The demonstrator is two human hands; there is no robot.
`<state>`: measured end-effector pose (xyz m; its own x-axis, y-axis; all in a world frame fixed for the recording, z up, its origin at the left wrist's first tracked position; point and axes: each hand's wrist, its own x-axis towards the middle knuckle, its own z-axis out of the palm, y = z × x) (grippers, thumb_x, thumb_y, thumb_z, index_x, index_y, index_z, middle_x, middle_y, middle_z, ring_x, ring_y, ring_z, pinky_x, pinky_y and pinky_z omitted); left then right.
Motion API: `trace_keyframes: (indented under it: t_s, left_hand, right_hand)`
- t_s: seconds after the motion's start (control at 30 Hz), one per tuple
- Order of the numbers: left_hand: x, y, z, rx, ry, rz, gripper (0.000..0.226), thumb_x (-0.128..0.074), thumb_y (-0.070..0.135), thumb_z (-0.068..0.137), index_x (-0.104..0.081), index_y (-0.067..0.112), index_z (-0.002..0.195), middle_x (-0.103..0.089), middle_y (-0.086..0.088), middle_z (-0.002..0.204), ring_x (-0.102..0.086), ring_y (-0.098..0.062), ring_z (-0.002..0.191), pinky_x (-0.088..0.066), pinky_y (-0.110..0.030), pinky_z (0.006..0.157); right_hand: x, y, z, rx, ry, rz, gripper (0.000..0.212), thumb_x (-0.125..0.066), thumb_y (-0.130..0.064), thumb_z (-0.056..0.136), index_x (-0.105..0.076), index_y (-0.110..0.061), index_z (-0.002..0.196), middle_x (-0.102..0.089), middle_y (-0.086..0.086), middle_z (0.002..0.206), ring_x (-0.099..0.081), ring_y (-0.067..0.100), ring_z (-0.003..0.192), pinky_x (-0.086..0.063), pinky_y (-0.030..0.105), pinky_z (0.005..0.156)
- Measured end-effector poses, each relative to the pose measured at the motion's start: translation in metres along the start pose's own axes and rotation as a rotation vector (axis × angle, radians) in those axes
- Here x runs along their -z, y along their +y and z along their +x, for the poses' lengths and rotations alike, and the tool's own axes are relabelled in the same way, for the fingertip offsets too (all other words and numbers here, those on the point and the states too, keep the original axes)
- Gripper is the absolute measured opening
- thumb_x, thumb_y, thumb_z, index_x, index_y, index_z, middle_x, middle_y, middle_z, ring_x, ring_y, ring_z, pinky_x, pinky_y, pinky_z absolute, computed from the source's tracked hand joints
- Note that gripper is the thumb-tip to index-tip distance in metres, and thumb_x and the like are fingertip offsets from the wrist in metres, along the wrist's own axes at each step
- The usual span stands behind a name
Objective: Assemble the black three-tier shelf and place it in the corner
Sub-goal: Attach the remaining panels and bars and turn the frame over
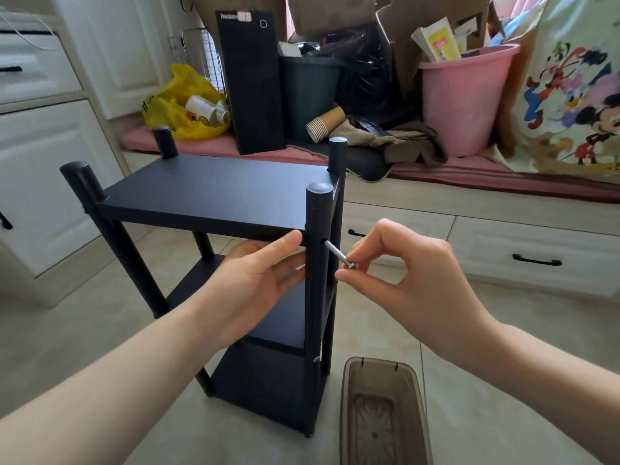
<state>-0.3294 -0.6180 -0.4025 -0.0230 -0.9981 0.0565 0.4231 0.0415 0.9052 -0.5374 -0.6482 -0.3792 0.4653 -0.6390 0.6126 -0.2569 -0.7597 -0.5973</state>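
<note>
Container right of shelf, seemingly apart

Top board of the shelf: matt black, faintly textured. Front post: smooth black with a slight sheen, capped in dull grey. Bolt: bare bright metal, polished. Container: translucent smoky-brown plastic, glossy, with a moulded pattern in its base. Floor tiles: beige, smooth, softly reflective. Bucket: pink plastic, low sheen. Stacked cups: brown ribbed paper. Bag: thin yellow plastic, crinkled and shiny. Bench cushion: pink woven cloth, matt.
</note>
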Motion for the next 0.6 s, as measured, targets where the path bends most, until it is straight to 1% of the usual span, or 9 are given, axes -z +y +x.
trace_keyframes:
  t_s: [0.13, 0.27, 0.43, 0.6]
  left_hand:
    - [-0.0015, 0.0000, -0.0001, -0.001, 0.008, 0.005, 0.036, -0.074, 0.031, 0.082, -0.077, 0.009, 0.111, -0.070, -0.017, 0.124, -0.067, -0.033, 0.118, -0.057, -0.033, 0.091]
    - [-0.0013, 0.0006, 0.0003, -0.009, 0.005, 0.024, 0.030, -0.073, 0.030, 0.081, -0.080, 0.013, 0.106, -0.073, -0.014, 0.120, -0.069, -0.030, 0.115, -0.058, -0.032, 0.089]
    - [0.0014, 0.0000, 0.0011, -0.004, -0.006, 0.029, 0.030, -0.074, 0.027, 0.081, -0.079, 0.013, 0.108, -0.072, -0.014, 0.123, -0.068, -0.029, 0.117, -0.057, -0.032, 0.091]
    - [0.0033, -0.0003, 0.0011, 0.000, -0.011, 0.048, 0.035, -0.076, 0.026, 0.080, -0.078, 0.009, 0.111, -0.070, -0.017, 0.125, -0.067, -0.030, 0.119, -0.057, -0.033, 0.092]
  right_hand:
    - [-0.0013, -0.0006, -0.0014, 0.054, 0.006, -0.039, 0.020, -0.083, -0.014, 0.078, -0.063, -0.015, 0.082, -0.068, -0.005, 0.077, -0.067, 0.010, 0.079, -0.052, 0.029, 0.075]
    - [-0.0038, -0.0013, -0.0025, 0.101, 0.030, -0.109, 0.018, -0.082, -0.016, 0.080, -0.063, -0.014, 0.083, -0.067, -0.004, 0.077, -0.066, 0.014, 0.078, -0.053, 0.037, 0.073]
    - [-0.0030, -0.0017, -0.0005, 0.102, 0.038, -0.114, 0.017, -0.082, -0.016, 0.080, -0.065, -0.013, 0.083, -0.067, -0.005, 0.078, -0.065, 0.012, 0.079, -0.050, 0.031, 0.074]
    - [-0.0031, -0.0012, -0.0001, 0.099, 0.029, -0.126, 0.018, -0.081, -0.017, 0.080, -0.064, -0.014, 0.083, -0.067, -0.006, 0.078, -0.065, 0.011, 0.079, -0.050, 0.031, 0.073]
